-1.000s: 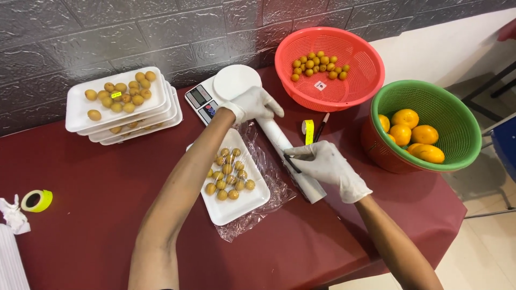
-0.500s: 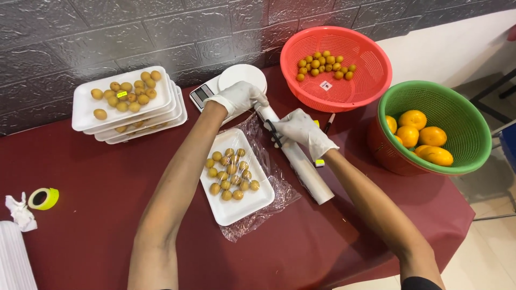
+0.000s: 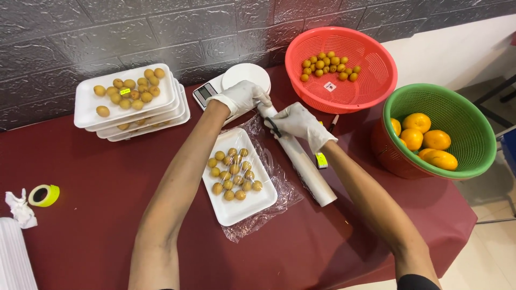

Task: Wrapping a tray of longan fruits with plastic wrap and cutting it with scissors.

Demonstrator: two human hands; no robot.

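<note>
On the dark red table [image 3: 97, 215], both gloved hands work at the far end of a roll of cling film [image 3: 301, 161]. Left hand [image 3: 242, 96] is closed around the roll's far tip, just in front of the small kitchen scale [image 3: 234, 83]. Right hand [image 3: 298, 121] lies over the roll a little nearer the camera, fingers curled down on it, with a thin dark tool [image 3: 274, 127] pinched under the fingers (can't tell what kind of tool). Roll lies diagonally, far end by the scale, near end pointing to the table's front right.

Left of the roll, touching distance: white foam tray [image 3: 236, 207] holding a cluster of small yellow-brown fruits [image 3: 232, 173]. Tray sits on a loose sheet of clear film [image 3: 279, 188], which sticks out past the tray's right and front edges and runs up to the roll.

Small yellow-green item [image 3: 321, 159] lies just right of the roll, partly behind the right forearm.

Rest of the table:
- stack of white foam trays [image 3: 134, 115] far left, top one loaded with the same fruit
- red basket [image 3: 365, 70] at the back, more small fruit inside
- green basket [image 3: 457, 102] at right, with oranges [image 3: 424, 137]
- yellow tape roll [image 3: 43, 195] and a crumpled white scrap [image 3: 19, 208] at the left edge
</note>
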